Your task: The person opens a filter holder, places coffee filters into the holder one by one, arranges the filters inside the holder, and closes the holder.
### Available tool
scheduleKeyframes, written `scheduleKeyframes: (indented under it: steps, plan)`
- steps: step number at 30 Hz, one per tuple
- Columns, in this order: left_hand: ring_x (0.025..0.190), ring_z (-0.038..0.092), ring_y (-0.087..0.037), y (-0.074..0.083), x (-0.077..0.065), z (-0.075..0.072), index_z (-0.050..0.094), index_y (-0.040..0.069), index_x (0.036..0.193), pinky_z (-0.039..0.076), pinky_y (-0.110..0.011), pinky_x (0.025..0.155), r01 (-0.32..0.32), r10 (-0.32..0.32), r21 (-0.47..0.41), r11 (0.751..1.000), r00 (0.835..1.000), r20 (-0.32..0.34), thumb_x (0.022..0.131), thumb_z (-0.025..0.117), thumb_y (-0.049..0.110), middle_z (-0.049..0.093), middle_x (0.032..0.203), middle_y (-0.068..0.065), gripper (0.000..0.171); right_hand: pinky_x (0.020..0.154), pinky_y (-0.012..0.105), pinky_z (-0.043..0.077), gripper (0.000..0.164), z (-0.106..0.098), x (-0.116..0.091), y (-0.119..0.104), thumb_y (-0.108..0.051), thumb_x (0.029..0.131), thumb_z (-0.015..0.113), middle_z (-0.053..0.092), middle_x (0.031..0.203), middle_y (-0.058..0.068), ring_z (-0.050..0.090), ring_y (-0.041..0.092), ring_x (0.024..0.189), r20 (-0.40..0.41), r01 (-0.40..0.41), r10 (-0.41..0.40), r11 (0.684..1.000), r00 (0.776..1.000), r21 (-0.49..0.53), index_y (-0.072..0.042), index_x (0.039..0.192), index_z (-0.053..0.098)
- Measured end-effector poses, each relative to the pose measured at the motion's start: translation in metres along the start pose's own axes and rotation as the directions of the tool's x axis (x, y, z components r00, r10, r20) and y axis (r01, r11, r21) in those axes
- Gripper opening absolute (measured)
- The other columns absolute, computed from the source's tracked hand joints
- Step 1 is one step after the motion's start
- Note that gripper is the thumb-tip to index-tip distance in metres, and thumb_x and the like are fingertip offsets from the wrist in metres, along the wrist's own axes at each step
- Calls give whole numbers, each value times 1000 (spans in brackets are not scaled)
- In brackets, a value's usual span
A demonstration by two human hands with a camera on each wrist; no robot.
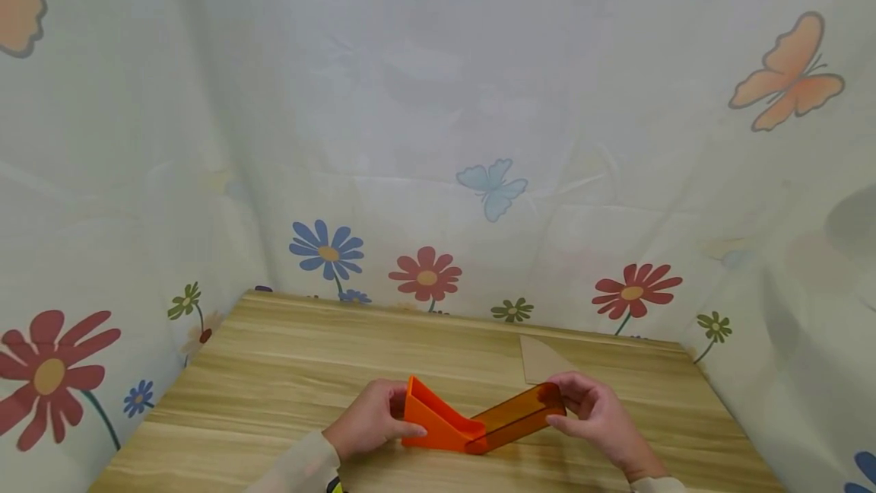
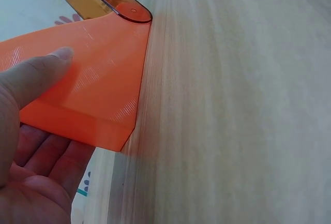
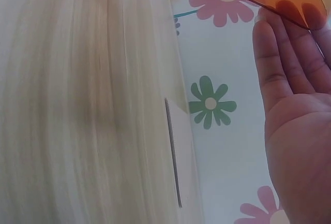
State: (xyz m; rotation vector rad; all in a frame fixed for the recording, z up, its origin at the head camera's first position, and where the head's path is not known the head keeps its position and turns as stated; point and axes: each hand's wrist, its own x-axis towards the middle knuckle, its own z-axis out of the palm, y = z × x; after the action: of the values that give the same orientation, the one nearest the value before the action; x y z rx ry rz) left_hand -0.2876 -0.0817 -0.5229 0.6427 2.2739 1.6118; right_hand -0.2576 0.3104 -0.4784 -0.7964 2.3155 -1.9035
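Observation:
My left hand [image 1: 372, 417] grips an orange wedge-shaped plastic holder [image 1: 438, 421], thumb on its near face and fingers behind its back end. A see-through amber cover [image 1: 516, 413] joins the holder at its low right end and slants up to the right, swung wide away from it. Its raised far end is pinched by my right hand [image 1: 591, 417], thumb in front and fingers behind. In the left wrist view the orange side wall [image 2: 98, 74] and the rounded joint [image 2: 133, 11] show close up. The holder's lower edge appears to rest on the table.
A thin, flat, light-brown piece [image 1: 543, 364] with a curved edge lies beyond my right hand, near the back of the wood-grain table [image 1: 328, 341]. White cloth [image 1: 424, 135] printed with flowers and butterflies hangs around the table's back and sides.

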Motion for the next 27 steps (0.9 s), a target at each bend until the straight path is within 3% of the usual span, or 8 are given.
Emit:
scheduleKeyframes:
  steps: [5, 10, 17, 20, 24, 27]
  plan:
    - [91, 69, -18, 1, 0, 0, 74, 28, 113, 57, -26, 86, -2, 2, 3, 1000, 1000, -6, 78, 90, 33, 77, 105, 9, 39, 94, 22, 57, 43, -2, 1, -2, 6, 90, 71, 72, 122, 2, 70, 10, 108, 3, -26, 26, 1000, 1000, 17, 14, 129, 53]
    - [91, 69, -17, 2, -1, 1, 74, 29, 113, 57, -26, 86, -4, 5, 18, 1000, 1000, -13, 78, 90, 33, 77, 105, 10, 39, 96, 21, 55, 39, -9, 3, -6, 2, 99, 60, 71, 126, -2, 69, 8, 113, 9, -55, 55, 998, 998, 16, 15, 135, 49]
    - [92, 69, -18, 1, -1, 1, 74, 28, 113, 57, -26, 87, -4, 4, -2, 1000, 1000, -10, 78, 90, 33, 77, 106, 9, 39, 99, 17, 50, 41, -18, 12, -13, -17, 107, 54, 63, 144, 11, 64, 8, 123, -48, -171, 167, 979, 985, -109, -1, 145, 52]
    - [91, 69, -18, 0, -1, 1, 74, 28, 113, 58, -27, 87, -2, 2, 2, 1000, 1000, -11, 78, 90, 34, 77, 106, 9, 39, 98, 16, 49, 43, -22, 19, -14, -24, 107, 55, 59, 148, 10, 62, 4, 125, -69, -216, 207, 962, 976, -167, -8, 147, 54]
    - [91, 69, -17, -1, 0, 1, 74, 29, 113, 58, -29, 88, 2, -1, 8, 1000, 1000, -13, 77, 91, 35, 77, 105, 10, 40, 97, 15, 49, 45, -29, 27, -12, -30, 106, 57, 57, 150, 10, 61, 0, 123, -103, -252, 233, 940, 967, -230, -12, 147, 54]
    - [91, 69, -17, 0, 0, 1, 74, 29, 113, 58, -28, 87, 3, -3, 14, 1000, 1000, -15, 77, 90, 36, 77, 105, 10, 40, 97, 18, 51, 50, -34, 32, -10, -35, 104, 61, 56, 151, 11, 63, 9, 125, -138, -280, 249, 918, 958, -282, -12, 148, 54]
